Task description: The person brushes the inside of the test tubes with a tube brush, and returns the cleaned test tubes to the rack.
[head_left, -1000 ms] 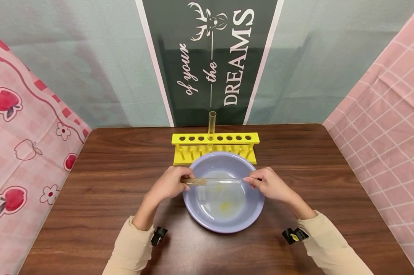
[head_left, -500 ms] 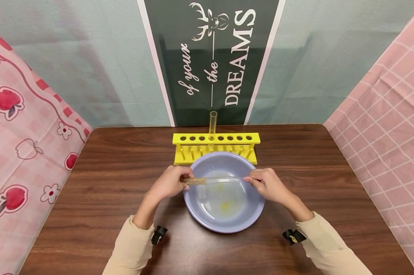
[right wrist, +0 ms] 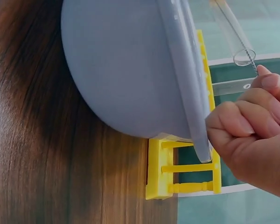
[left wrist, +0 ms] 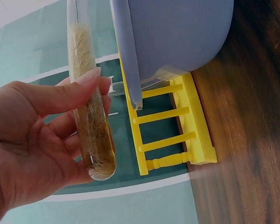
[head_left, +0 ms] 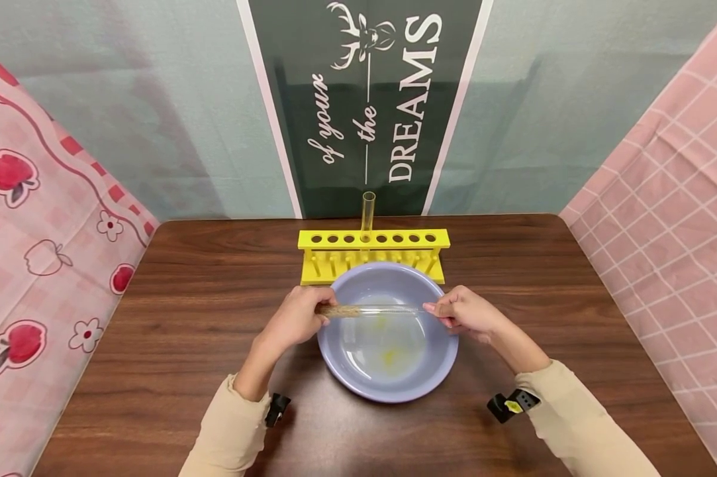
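Observation:
My left hand [head_left: 295, 316] grips a clear glass test tube [head_left: 394, 309] near its rounded closed end. The tube lies almost level over the basin, mouth toward the right. Inside it sits a test tube brush, its tan bristles [left wrist: 82, 51] packed into the closed end in the left wrist view. Out of the tube's mouth comes the brush's twisted wire [right wrist: 255, 66], which my right hand [head_left: 470, 313] pinches with curled fingers just beyond the rim. The rest of the handle is hidden in that hand. Below both hands stands the lavender basin [head_left: 447, 351], with cloudy water and yellow patches in it.
Behind the basin is a yellow test tube rack [head_left: 438, 240] with one upright test tube [head_left: 367, 215] in it. The basin overlaps the rack's front. Brown wooden table [head_left: 185, 318] lies on both sides, with fabric hangings around it.
My right hand has turned slightly at the wrist and shifted a little right. The tube has risen slightly and levelled. My left hand keeps the same hold.

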A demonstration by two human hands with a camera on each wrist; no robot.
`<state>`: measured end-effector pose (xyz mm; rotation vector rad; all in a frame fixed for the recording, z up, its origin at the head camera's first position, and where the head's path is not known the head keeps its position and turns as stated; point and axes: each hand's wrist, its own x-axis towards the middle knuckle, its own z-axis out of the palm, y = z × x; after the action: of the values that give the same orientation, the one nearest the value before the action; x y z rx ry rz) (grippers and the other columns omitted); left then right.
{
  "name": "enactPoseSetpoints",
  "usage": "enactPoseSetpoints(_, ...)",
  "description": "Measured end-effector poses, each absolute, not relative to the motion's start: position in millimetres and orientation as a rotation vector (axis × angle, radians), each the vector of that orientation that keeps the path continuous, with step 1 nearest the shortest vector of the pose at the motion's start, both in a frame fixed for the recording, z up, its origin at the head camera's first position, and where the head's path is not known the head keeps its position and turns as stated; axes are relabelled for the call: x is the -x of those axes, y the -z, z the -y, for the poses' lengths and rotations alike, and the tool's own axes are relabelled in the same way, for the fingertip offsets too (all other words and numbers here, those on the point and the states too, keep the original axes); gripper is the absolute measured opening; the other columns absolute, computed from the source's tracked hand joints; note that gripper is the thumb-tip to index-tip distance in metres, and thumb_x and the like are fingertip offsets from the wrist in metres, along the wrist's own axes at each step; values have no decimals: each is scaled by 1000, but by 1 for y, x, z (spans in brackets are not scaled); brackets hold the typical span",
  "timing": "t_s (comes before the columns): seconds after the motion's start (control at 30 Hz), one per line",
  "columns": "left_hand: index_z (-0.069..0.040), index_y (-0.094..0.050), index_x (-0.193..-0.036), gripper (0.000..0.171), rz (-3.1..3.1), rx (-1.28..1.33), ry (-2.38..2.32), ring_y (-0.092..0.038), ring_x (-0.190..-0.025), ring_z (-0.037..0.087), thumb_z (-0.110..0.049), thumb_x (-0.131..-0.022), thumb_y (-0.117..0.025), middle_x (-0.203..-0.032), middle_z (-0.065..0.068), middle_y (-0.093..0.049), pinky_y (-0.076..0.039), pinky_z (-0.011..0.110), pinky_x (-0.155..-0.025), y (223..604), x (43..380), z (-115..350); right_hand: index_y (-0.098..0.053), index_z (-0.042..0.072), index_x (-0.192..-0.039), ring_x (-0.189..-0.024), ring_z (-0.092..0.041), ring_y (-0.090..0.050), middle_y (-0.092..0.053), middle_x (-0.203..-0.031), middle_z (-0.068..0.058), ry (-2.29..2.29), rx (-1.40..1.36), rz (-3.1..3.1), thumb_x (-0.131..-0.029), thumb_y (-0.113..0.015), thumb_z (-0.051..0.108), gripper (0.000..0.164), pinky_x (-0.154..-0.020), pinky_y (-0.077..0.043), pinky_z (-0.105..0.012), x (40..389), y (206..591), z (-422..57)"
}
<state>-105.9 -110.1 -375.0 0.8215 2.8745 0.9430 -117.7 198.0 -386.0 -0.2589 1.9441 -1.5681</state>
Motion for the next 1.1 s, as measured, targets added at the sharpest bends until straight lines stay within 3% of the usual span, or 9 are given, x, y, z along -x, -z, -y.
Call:
enactPoseSetpoints(0.2,-11,-64,-75,24,-2886,-809,-937,-48,-62,13,11,-64,-66,-69,-4,-59,-40,28,-58,375,106,109,-36,5,-49,-38,-9,-20,-27,-44,5,1636,187,-1736,-94,-47,11,47,-41,-16,-23,121,384,-201)
enactPoseSetpoints(0.33,-11,-64,-75,24,-2886,-805,-938,-49,-63,13,10,-64,-66,-71,-4,-60,-41,29,-59,375,107,109,-39,6,-49,-38,-8,-21,-29,-45,4,1591,171,-1803,-93,-50,13,46,-41,-18,-21,122,382,-202)
enactPoseSetpoints(0.5,-10,-64,-76,23,-2852,-808,-954,-50,-65,12,9,-65,-69,-73,-3,-61,-42,29,-62,376,107,110,-43,1,-50,-42,-8,-27,-36,-47,2,1336,399,-2199,-90,-57,18,45,-42,-21,-21,120,378,-202)
enactPoseSetpoints(0.63,-9,-64,-77,22,-2804,-799,-983,-51,-66,11,8,-66,-71,-73,-2,-61,-43,27,-63,375,107,111,-45,6,-50,-43,-5,-28,-35,-48,6,1200,632,-2430,-88,-60,18,42,-43,-22,-22,117,378,-203)
enactPoseSetpoints(0.83,-8,-64,-79,21,-2747,-797,-1003,-52,-67,11,9,-67,-72,-73,-2,-61,-44,25,-62,373,107,112,-46,14,-52,-47,0,-31,-34,-53,14,1194,965,-2622,-83,-65,8,36,-44,-27,-18,115,388,-206)
enactPoseSetpoints(1.1,-7,-64,-79,21,-2717,-785,-1034,-53,-68,11,9,-67,-72,-73,-2,-61,-45,25,-63,372,108,112,-61,8,-68,-56,-3,-40,-43,-59,12,1163,1222,-2844,-74,-68,-4,15,-49,-33,-15,118,402,-208)
